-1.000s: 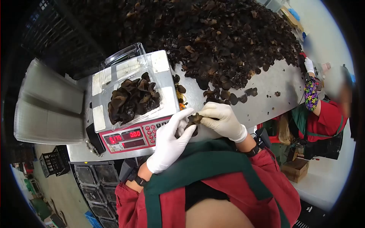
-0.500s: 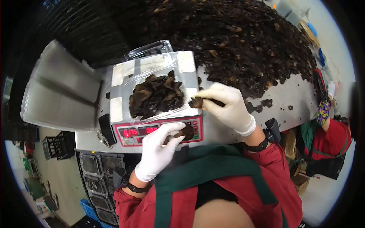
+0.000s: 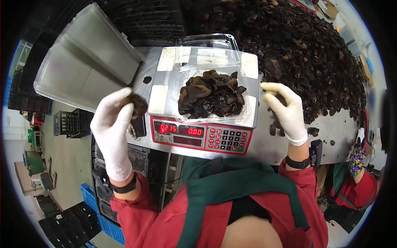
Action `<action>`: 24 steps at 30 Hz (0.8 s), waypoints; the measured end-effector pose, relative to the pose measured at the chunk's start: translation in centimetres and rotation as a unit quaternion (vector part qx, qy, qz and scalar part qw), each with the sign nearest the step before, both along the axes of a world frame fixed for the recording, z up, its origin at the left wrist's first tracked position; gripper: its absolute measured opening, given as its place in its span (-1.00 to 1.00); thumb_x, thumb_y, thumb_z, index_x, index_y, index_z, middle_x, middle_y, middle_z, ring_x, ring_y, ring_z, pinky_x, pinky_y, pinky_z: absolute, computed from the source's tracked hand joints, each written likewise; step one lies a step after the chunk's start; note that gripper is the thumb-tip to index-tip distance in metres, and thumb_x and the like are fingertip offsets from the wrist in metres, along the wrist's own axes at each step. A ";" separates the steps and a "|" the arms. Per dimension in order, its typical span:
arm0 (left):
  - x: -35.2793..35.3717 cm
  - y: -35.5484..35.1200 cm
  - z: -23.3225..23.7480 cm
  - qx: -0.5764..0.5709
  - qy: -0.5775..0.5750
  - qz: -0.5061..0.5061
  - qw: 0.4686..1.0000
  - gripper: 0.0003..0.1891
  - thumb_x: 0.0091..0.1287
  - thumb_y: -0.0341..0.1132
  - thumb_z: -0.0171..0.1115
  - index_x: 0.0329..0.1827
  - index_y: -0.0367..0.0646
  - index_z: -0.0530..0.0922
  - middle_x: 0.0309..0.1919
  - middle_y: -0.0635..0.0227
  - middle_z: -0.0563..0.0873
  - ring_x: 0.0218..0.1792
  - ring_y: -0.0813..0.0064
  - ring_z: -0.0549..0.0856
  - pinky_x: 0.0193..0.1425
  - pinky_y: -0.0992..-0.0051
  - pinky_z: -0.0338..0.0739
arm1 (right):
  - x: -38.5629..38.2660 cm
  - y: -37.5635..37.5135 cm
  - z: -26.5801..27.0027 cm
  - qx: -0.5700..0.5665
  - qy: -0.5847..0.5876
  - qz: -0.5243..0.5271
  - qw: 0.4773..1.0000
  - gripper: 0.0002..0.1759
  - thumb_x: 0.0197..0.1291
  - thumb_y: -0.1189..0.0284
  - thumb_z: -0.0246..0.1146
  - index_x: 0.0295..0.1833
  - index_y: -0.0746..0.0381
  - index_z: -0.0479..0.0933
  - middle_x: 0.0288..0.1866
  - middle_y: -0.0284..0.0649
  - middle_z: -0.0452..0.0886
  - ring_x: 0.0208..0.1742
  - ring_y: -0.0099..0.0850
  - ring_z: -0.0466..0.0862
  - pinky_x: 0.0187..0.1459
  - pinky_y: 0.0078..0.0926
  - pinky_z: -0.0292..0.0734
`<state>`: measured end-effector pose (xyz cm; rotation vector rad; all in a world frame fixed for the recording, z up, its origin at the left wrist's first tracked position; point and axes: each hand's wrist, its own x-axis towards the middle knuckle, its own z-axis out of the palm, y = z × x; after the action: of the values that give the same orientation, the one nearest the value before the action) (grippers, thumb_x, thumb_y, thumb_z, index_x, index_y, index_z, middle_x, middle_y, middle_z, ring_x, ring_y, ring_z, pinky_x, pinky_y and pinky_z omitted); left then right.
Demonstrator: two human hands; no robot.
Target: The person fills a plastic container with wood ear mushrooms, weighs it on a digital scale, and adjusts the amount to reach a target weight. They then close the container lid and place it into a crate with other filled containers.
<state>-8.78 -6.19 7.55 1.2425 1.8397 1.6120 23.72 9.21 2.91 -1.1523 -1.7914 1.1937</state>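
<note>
On the left, my gloved left hand (image 3: 111,128) grips a brown wood ear mushroom (image 3: 137,106) between thumb and fingers, beside the scale. At the scale's right edge my gloved right hand (image 3: 285,109) is raised, its thumb and forefinger apart with nothing visible between them. A clear plastic tray (image 3: 184,78) sits on the platform of the red-framed digital scale (image 3: 165,62), its lid folded back. Dark wood ear mushrooms (image 3: 211,94) are heaped inside it. Red digits glow on the display (image 3: 167,128), reading about 0215 on the left.
A large heap of wood ears (image 3: 306,53) covers the back and right of the metal table (image 3: 331,144). Nested plastic containers (image 3: 87,58) stand at the left, near black crates (image 3: 140,20). A co-worker's red sleeve (image 3: 357,186) shows at far right.
My left hand has moved left with its mushroom, away from the scale's front. My right hand has moved right relative to the tray and no longer shows the small piece it held. The view has shifted.
</note>
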 end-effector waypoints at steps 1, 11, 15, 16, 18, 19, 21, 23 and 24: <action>-0.1 0.9 -0.1 -0.009 -0.012 -0.023 1.000 -0.69 0.40 -0.60 0.16 0.18 -0.35 0.61 -0.01 0.26 0.75 0.00 0.52 0.70 0.15 0.52 0.55 | 1.1 0.0 -0.5 -0.092 0.031 -0.003 0.995 -0.77 0.35 0.48 0.24 0.07 0.25 0.68 -0.34 -0.40 0.63 -0.37 -0.64 0.57 -0.36 -0.72 0.43; 0.4 8.5 -1.6 -0.052 -0.080 -0.166 0.982 -0.76 0.39 -0.54 0.26 0.10 -0.32 0.64 -0.14 0.38 0.76 -0.18 0.72 0.67 -0.03 0.67 0.58 | 9.7 -2.6 -8.7 -0.378 0.391 -0.011 0.839 -0.56 0.32 0.41 0.26 0.29 0.26 0.49 -0.05 -0.28 0.60 -0.10 -0.45 0.59 -0.31 -0.67 0.49; 0.5 9.6 -2.4 -0.058 -0.081 -0.172 0.980 -0.81 0.41 -0.48 0.28 0.04 -0.29 0.65 -0.23 0.40 0.76 -0.28 0.73 0.65 -0.11 0.68 0.57 | 9.6 -2.9 -8.9 -0.389 0.384 -0.009 0.837 -0.57 0.25 0.55 0.23 0.25 0.26 0.51 0.01 -0.24 0.62 -0.08 -0.46 0.60 -0.39 -0.73 0.46; 0.3 9.8 -2.6 -0.066 -0.096 -0.168 0.979 -0.81 0.41 -0.47 0.29 0.03 -0.29 0.65 -0.23 0.40 0.76 -0.29 0.73 0.64 -0.13 0.69 0.56 | 9.2 -2.9 -8.5 -0.386 0.382 0.009 0.840 -0.61 0.25 0.56 0.22 0.21 0.27 0.53 -0.04 -0.23 0.66 -0.14 -0.48 0.61 -0.42 -0.78 0.41; 0.1 10.0 -2.9 -0.069 -0.110 -0.166 0.978 -0.83 0.41 -0.46 0.29 0.02 -0.27 0.65 -0.24 0.43 0.76 -0.30 0.75 0.63 -0.16 0.71 0.51 | 8.0 -2.9 -7.7 -0.369 0.346 0.007 0.863 -0.71 0.31 0.52 0.22 0.13 0.31 0.57 -0.16 -0.24 0.68 -0.29 -0.51 0.60 -0.38 -0.70 0.42; 0.3 9.9 -2.7 -0.067 -0.107 -0.172 0.977 -0.83 0.41 -0.46 0.29 0.02 -0.27 0.65 -0.24 0.43 0.76 -0.30 0.75 0.63 -0.16 0.71 0.51 | 7.4 -3.0 -7.7 -0.348 0.337 0.019 0.875 -0.73 0.34 0.50 0.21 0.11 0.32 0.59 -0.19 -0.24 0.69 -0.33 -0.52 0.60 -0.37 -0.66 0.42; 1.1 9.6 -2.0 -0.067 -0.103 -0.170 0.978 -0.83 0.41 -0.48 0.27 0.02 -0.27 0.65 -0.24 0.44 0.75 -0.28 0.75 0.63 -0.14 0.69 0.52 | 6.8 -2.8 -6.8 -0.339 0.295 0.064 0.891 -0.70 0.39 0.44 0.19 0.14 0.36 0.59 -0.17 -0.18 0.70 -0.38 -0.55 0.58 -0.34 -0.60 0.44; 2.9 9.0 -0.5 -0.068 -0.083 -0.185 0.977 -0.84 0.39 -0.50 0.28 -0.01 -0.28 0.66 -0.18 0.43 0.76 -0.21 0.75 0.64 -0.09 0.66 0.54 | 6.1 -2.7 -5.4 -0.311 0.252 0.126 0.908 -0.65 0.40 0.39 0.21 0.18 0.37 0.57 -0.18 -0.18 0.70 -0.41 -0.55 0.57 -0.33 -0.60 0.46; 4.3 8.4 0.3 -0.063 -0.066 -0.209 0.974 -0.83 0.37 -0.51 0.29 -0.01 -0.27 0.67 -0.17 0.41 0.76 -0.21 0.70 0.66 -0.07 0.62 0.56 | 5.5 -2.6 -4.3 -0.302 0.249 0.146 0.909 -0.61 0.40 0.38 0.22 0.23 0.37 0.54 -0.16 -0.18 0.70 -0.42 -0.55 0.57 -0.31 -0.60 0.48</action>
<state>-4.50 2.24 7.83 1.3226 1.4530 1.2934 29.26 6.60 -1.38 -0.7812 -1.2494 2.1048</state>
